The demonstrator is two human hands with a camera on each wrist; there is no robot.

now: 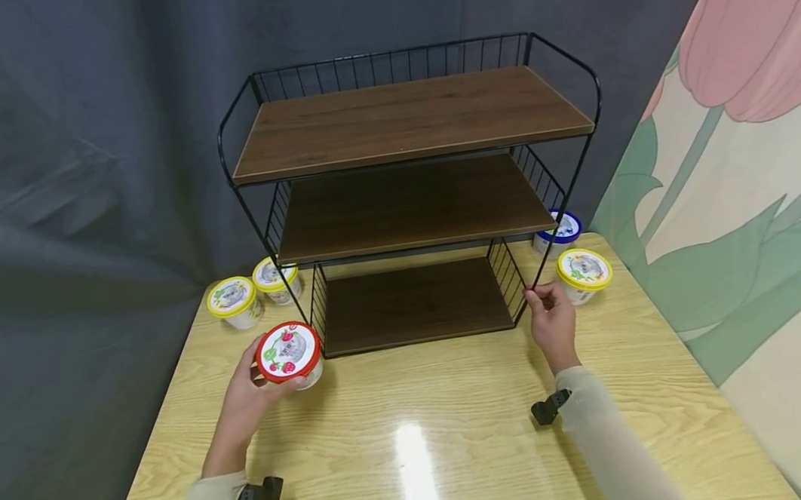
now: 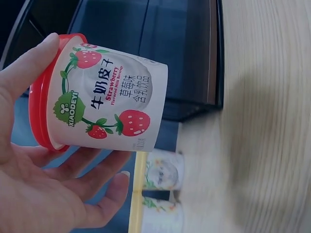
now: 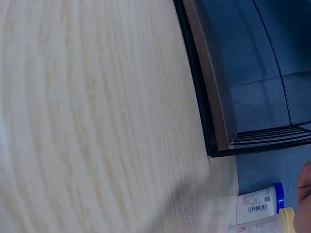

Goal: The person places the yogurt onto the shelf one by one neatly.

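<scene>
So you've got the red-lidded tub in your left hand, fingers and thumb curled round it near the lid, label reading Strawberry in the left wrist view. It's up off the wooden table, just by the lower left front corner of the rack, lid facing up. Your right hand is over on the other side, fingertips pinching the rack's right front post down low; the right wrist cam only catches a sliver of that hand, so I'm going off the head view there. Two yellow-lidded tubs sit side by side left of the rack, and on the right there's a blue-lidded tub behind another yellow-lidded one, near your right hand. Dark curtain behind, tulip-painted wall on the right.
</scene>
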